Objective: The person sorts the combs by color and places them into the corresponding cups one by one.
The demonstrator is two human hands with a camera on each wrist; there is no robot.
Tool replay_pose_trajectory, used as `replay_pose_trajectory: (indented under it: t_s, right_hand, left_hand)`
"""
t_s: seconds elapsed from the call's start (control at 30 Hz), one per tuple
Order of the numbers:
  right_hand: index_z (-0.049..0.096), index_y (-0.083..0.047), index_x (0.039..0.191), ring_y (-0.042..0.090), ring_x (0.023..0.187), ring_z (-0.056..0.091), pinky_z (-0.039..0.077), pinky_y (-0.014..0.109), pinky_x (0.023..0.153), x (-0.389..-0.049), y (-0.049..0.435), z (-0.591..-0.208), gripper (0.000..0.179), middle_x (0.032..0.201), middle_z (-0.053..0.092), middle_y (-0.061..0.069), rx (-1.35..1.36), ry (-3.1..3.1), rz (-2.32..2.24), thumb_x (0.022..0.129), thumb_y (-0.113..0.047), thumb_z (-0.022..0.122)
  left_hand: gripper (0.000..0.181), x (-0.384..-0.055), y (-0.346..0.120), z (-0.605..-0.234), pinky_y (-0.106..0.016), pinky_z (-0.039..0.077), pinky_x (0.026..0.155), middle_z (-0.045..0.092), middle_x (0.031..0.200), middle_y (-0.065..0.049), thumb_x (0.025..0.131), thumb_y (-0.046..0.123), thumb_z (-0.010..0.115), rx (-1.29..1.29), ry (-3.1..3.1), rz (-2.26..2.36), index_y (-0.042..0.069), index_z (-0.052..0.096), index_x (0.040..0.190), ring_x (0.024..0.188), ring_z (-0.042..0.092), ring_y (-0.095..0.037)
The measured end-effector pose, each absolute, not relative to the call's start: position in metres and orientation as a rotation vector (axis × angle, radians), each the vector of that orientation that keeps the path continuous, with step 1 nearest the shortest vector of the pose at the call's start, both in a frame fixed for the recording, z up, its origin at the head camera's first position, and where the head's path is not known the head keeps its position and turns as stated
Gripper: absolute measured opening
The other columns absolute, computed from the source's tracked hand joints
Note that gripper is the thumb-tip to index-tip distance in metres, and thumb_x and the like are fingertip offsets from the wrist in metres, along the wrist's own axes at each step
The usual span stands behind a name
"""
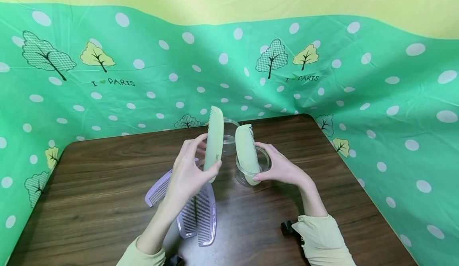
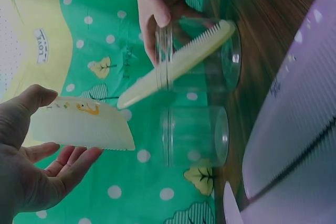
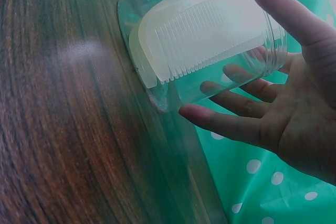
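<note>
My left hand (image 1: 189,170) pinches a pale yellow-green comb (image 1: 215,138) between thumb and fingers, holding it upright above the table. In the left wrist view, that comb (image 2: 86,124) shows a small orange print near one edge. With thumb and fingers round its side, my right hand (image 1: 281,165) grips a clear jar (image 1: 263,160). A second pale comb (image 1: 246,146) leans inside this jar, its upper end sticking out past the rim. In the right wrist view, the comb's lower end (image 3: 157,40) shows through the jar wall.
Another clear jar (image 1: 229,128) stands just behind, partly hidden by the left comb. Several purple combs (image 1: 206,218) lie on the brown wooden table (image 1: 107,186) under and beside my left forearm. A green dotted cloth (image 1: 161,70) hangs behind the table and along its sides.
</note>
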State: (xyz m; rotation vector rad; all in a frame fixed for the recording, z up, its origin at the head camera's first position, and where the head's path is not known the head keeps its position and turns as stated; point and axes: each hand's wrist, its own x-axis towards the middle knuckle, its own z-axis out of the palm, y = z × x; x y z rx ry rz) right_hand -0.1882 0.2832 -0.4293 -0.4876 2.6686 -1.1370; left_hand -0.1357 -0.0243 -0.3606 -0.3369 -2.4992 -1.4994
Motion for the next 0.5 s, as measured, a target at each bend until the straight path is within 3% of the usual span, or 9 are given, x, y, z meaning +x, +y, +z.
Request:
replay_pose_trajectory:
  t_s: [0.2, 0.5]
  right_hand:
    - [0.033, -0.027, 0.158, 0.034, 0.145, 0.043, 0.041, 0.056, 0.114, -0.188, 0.283, -0.429, 0.110, 0.155, 0.044, 0.013, -0.496, 2.668, -1.144, 0.068, -0.049, 0.094]
    - [0.032, -0.026, 0.158, 0.036, 0.144, 0.043, 0.042, 0.055, 0.113, -0.188, 0.282, -0.428, 0.110, 0.155, 0.043, 0.015, -0.498, 2.650, -1.153, 0.069, -0.048, 0.094]
  left_hand:
    - [0.071, -0.141, -0.006, -0.359, -0.023, 0.061, 0.087, 0.056, 0.122, -0.004, 0.081, 0.017, 0.085, -0.393, -2.427, -1.613, 0.018, 0.053, 0.143, 0.114, 0.059, -0.018]
    - [0.072, -0.149, 0.016, -0.361, -0.026, 0.061, 0.087, 0.055, 0.122, -0.005, 0.081, 0.013, 0.085, -0.452, -2.375, -1.659, 0.017, 0.051, 0.144, 0.114, 0.059, -0.019]
